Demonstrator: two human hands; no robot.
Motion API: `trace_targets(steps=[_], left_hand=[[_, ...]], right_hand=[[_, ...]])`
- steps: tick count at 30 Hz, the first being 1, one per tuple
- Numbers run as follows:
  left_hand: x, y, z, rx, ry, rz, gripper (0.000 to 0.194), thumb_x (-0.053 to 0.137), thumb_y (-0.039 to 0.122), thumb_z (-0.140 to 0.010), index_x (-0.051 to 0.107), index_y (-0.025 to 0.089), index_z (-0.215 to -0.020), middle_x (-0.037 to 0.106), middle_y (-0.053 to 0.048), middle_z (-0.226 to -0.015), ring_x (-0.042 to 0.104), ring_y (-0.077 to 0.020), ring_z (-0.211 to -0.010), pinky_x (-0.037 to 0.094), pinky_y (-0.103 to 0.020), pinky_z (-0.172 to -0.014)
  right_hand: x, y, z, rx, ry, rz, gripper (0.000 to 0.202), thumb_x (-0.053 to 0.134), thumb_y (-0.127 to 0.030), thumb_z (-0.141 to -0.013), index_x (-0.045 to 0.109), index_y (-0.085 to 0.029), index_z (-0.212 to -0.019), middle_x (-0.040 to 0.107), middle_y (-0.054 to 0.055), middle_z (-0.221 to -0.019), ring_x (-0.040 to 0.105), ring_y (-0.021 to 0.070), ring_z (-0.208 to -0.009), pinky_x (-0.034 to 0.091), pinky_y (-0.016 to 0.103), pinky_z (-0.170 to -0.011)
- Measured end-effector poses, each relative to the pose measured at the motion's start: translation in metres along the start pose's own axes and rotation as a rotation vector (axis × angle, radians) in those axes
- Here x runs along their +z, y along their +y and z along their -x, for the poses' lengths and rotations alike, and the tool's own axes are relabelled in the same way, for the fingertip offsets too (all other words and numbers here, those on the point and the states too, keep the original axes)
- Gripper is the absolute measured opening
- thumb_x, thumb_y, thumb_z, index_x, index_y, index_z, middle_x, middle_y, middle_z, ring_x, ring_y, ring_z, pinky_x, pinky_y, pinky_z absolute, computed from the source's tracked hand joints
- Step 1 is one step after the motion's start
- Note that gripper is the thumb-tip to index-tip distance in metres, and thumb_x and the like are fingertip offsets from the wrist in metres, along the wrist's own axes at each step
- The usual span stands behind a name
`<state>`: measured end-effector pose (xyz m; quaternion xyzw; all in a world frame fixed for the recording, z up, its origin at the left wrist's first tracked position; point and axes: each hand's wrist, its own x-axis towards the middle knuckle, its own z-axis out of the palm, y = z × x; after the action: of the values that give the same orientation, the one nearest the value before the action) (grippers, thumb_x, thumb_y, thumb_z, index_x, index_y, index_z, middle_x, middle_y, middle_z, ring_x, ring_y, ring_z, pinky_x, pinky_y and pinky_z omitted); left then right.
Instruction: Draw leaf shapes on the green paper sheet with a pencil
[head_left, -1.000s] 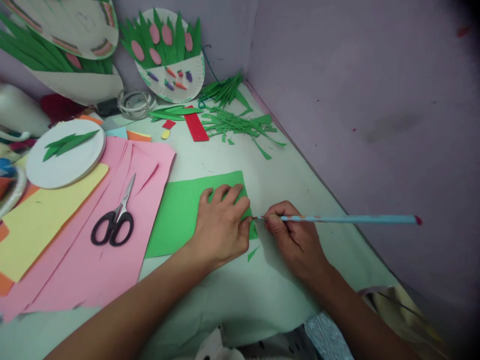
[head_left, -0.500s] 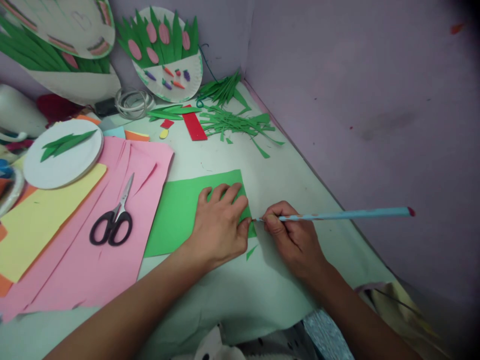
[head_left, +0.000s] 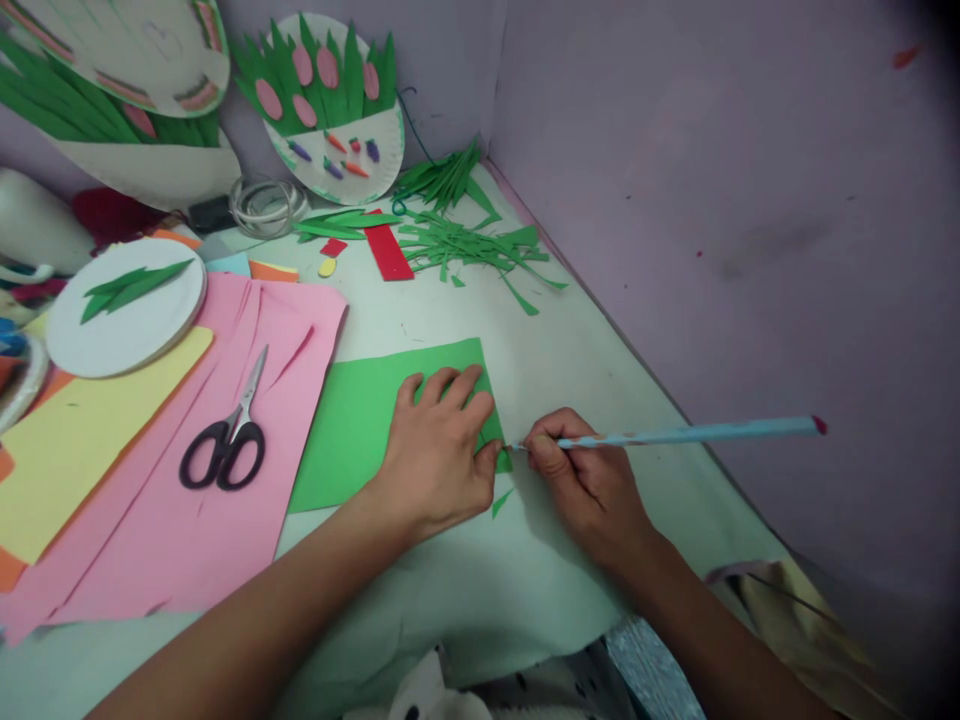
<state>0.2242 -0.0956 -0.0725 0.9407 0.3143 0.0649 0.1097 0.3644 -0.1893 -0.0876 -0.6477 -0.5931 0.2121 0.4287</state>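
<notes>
A bright green sheet of paper (head_left: 349, 430) lies on the table, its right part under my left hand (head_left: 442, 450). That hand presses down on it with the fingers spread and slightly bent. My right hand (head_left: 585, 480) pinches a long light-blue pencil (head_left: 690, 433) with a dark red end, held nearly level. Its tip meets the sheet's right edge beside my left thumb. Just below that edge is a small green paper scrap (head_left: 502, 503). Black-handled scissors (head_left: 232, 435) rest on pink sheets (head_left: 187, 550) to the left, partly open and untouched.
A white plate (head_left: 127, 340) with green paper leaves and a yellow sheet (head_left: 97, 450) lie at left. Green strips (head_left: 480, 245) and a red piece (head_left: 388, 250) are farther back. A decorated paper plate (head_left: 345, 160) leans on the purple wall (head_left: 712, 200), which borders the table's right side.
Almost nothing differs. My right hand and the pencil have shifted very slightly; my left hand stays on the green sheet.
</notes>
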Motion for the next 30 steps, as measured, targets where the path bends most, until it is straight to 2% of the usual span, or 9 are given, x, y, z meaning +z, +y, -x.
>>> trace_targets(steps=[24, 30], left_hand=[[-0.0022, -0.0004, 0.0026, 0.001, -0.036, 0.023, 0.028, 0.056, 0.031, -0.080, 0.057, 0.017, -0.104, 0.044, -0.011, -0.143, 0.039, -0.0323, -0.127, 0.028, -0.056, -0.106], [-0.0037, 0.0009, 0.0005, -0.003, -0.042, 0.048, 0.031, 0.059, 0.033, -0.078, 0.057, 0.019, -0.105, 0.043, -0.010, -0.143, 0.039, -0.0312, -0.127, 0.028, -0.055, -0.106]], right_hand=[[0.0007, -0.0017, 0.0091, 0.020, -0.035, -0.041, 0.024, 0.040, -0.023, -0.094, 0.049, -0.021, -0.072, 0.049, -0.003, -0.063, 0.048, 0.0112, -0.054, 0.036, 0.024, -0.051], [-0.0028, 0.0020, 0.0106, 0.010, -0.046, -0.013, 0.030, 0.040, -0.024, -0.094, 0.049, -0.021, -0.066, 0.051, -0.002, -0.062, 0.050, 0.0121, -0.052, 0.037, 0.025, -0.049]])
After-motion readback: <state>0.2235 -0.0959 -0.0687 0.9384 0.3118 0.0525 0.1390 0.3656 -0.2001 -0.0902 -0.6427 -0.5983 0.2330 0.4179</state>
